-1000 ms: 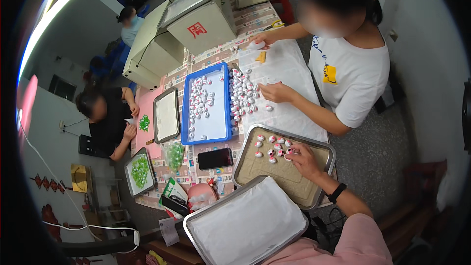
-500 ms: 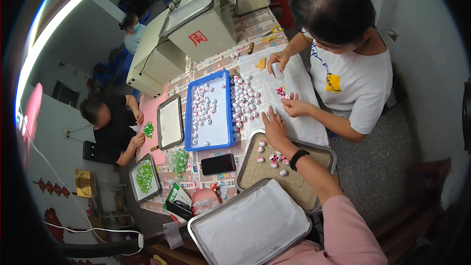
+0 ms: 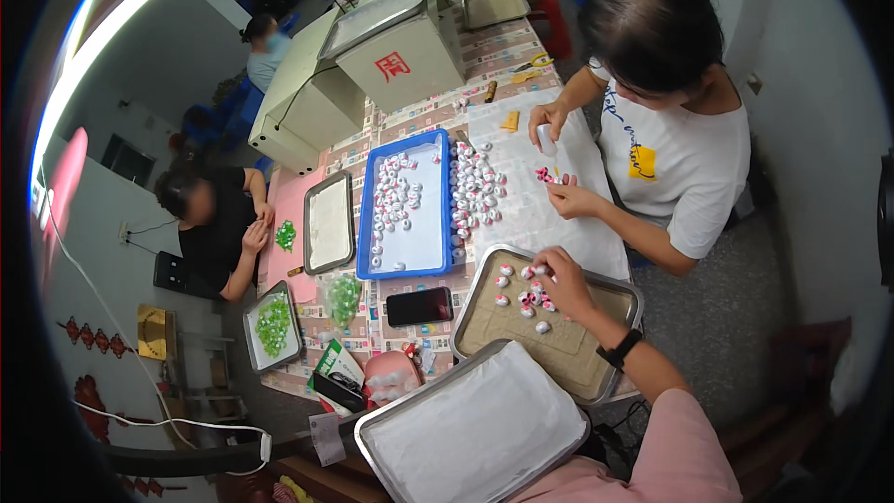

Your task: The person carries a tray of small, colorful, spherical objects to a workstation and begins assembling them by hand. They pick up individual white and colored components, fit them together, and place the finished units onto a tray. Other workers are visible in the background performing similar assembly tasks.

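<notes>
My right hand (image 3: 566, 281), with a black band at the wrist, reaches over a metal tray (image 3: 596, 374) with a tan, sand-coloured bottom. Its fingers are bent down and pinched at a small white-and-pink ball (image 3: 541, 270). Several similar balls lie loosely in the tray around the fingertips, and a darker pink-and-black cluster (image 3: 535, 297) sits among them. My left hand is out of view. Close to my body, a second metal tray lined with white paper (image 3: 475, 419) overlaps the near edge of the sand-coloured one.
Across the table, a co-worker in a white shirt (image 3: 684, 168) holds a pink piece (image 3: 544, 174) and a small white bottle (image 3: 547, 140). A blue tray (image 3: 361, 224) and a pile (image 3: 477, 188) hold white balls. A phone (image 3: 419, 307) lies nearby. Another worker (image 3: 219, 233) sits left.
My right hand has drawn back from the white paper toward me, over the sand-coloured tray, and its fingers have closed. The co-worker across has brought the bottle near the pink piece.
</notes>
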Tool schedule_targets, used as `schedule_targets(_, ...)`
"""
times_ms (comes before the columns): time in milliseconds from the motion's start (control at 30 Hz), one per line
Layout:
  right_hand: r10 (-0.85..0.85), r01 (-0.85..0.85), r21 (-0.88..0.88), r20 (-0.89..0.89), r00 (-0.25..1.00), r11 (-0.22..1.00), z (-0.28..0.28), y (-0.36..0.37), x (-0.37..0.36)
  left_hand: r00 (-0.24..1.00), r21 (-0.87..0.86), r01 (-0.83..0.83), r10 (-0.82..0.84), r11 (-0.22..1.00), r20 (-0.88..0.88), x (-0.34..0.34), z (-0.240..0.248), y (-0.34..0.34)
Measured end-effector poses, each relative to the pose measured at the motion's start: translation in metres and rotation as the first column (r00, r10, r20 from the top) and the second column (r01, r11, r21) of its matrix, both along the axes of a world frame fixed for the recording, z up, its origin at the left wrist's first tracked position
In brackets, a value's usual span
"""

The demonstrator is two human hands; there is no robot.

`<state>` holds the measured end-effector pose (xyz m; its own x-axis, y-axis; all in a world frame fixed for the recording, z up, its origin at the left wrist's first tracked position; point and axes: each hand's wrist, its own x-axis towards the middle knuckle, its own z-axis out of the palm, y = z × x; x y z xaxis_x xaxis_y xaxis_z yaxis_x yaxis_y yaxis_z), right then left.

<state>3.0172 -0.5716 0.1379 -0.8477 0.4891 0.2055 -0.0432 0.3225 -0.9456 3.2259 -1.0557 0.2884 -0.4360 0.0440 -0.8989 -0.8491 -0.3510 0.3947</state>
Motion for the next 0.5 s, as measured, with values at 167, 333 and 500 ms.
schedule_targets(167, 0.016, -0.020, 0.109, 0.036, 0.999, 0.994, -0.007, -0.017, 0.068, 0.999, -0.080, 0.016, -0.020, 0.997, -0.049, -0.008, 0.007, 0.007)
schedule_targets(333, 0.007, -0.032, 0.183, 0.135, 0.991, 0.983, -0.018, -0.027, 0.115, 0.997, -0.133, 0.020, -0.030, 0.991, -0.071, -0.014, 0.011, 0.008)
schedule_targets(500, -0.292, 0.220, 0.367, 0.153, 0.944, 0.904, -0.002, -0.023, 0.149, 0.996, -0.236, -0.013, -0.010, 0.972, -0.093, -0.014, 0.017, 0.009)
